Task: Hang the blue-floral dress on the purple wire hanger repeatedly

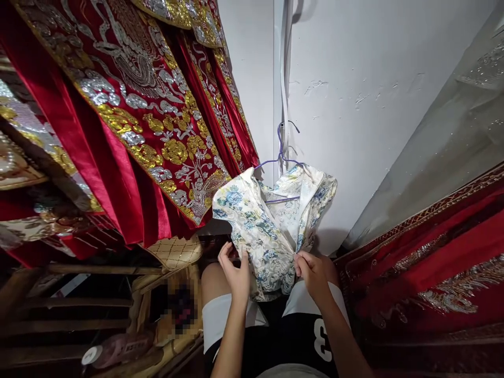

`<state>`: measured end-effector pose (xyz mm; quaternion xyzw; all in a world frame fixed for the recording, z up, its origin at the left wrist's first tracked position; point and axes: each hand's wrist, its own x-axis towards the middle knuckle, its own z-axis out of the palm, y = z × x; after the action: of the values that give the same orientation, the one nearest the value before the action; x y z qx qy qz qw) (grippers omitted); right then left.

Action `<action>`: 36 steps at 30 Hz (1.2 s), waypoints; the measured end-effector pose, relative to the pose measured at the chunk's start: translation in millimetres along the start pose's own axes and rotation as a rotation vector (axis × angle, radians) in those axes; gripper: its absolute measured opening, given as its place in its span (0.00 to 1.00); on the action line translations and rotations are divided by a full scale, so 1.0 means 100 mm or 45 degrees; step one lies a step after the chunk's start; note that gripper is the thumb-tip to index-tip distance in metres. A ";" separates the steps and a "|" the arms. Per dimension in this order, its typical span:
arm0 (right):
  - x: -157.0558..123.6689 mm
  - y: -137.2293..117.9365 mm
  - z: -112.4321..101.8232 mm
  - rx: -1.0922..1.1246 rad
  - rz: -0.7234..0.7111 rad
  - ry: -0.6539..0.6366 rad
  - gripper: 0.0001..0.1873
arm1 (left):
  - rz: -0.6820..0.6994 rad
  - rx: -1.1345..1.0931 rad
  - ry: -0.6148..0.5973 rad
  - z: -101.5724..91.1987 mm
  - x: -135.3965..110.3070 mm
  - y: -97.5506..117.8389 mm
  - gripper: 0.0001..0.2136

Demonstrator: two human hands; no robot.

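A white sleeveless-looking garment (255, 236) with blue and yellow flowers hangs from a purple wire hanger (280, 156), its lower part at my lap. A V-shaped opening runs down its front-facing side, showing the pale inside. My right hand (311, 270) pinches the cloth at the bottom point of this opening; whether a zipper pull sits between the fingertips is too small to tell. At the garment's left edge is my left hand (236, 270), thumb and fingers apart, the thumb against the cloth.
Red costumes with gold and silver embroidery (173, 142) hang at left. A pale sheer cover (425, 131) and red sequined cloth (441, 273) stand at right. A wooden rack (79, 302) and a white-capped bottle (118, 350) are lower left. Behind is a white wall (346, 63).
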<state>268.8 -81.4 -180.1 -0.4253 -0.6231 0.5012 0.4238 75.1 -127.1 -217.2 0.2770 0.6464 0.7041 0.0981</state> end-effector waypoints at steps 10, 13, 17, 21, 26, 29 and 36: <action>-0.14 -0.17 -0.12 -0.256 -0.204 -0.446 0.19 | 0.179 0.033 -0.891 0.33 -0.62 0.19 0.07; -0.11 -0.24 -0.17 -0.347 -0.343 -0.231 0.19 | 0.138 0.049 -0.890 0.31 -0.64 0.24 0.10; 0.02 -0.23 -0.23 -0.445 -0.508 -0.088 0.22 | 0.135 0.105 -1.123 0.25 -0.60 0.40 0.11; 0.33 -0.27 -0.31 -0.491 -0.699 -0.058 0.20 | 0.196 0.201 -1.336 0.19 -0.59 0.49 0.13; 0.96 -0.84 -0.37 -0.557 -0.961 0.047 0.21 | 0.104 0.142 -1.436 0.20 -0.65 0.33 0.14; 1.27 -1.26 -0.35 -0.578 -1.179 0.119 0.21 | 0.057 0.126 -1.402 0.24 -0.68 0.21 0.15; 1.37 -1.51 -0.34 -0.577 -1.290 0.330 0.23 | 0.195 0.259 -1.518 0.29 -0.48 0.20 0.12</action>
<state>246.9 38.1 -12.9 -0.2116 -0.7842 0.0329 0.5824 134.7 -128.9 -210.3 0.6773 0.5224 0.3674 0.3651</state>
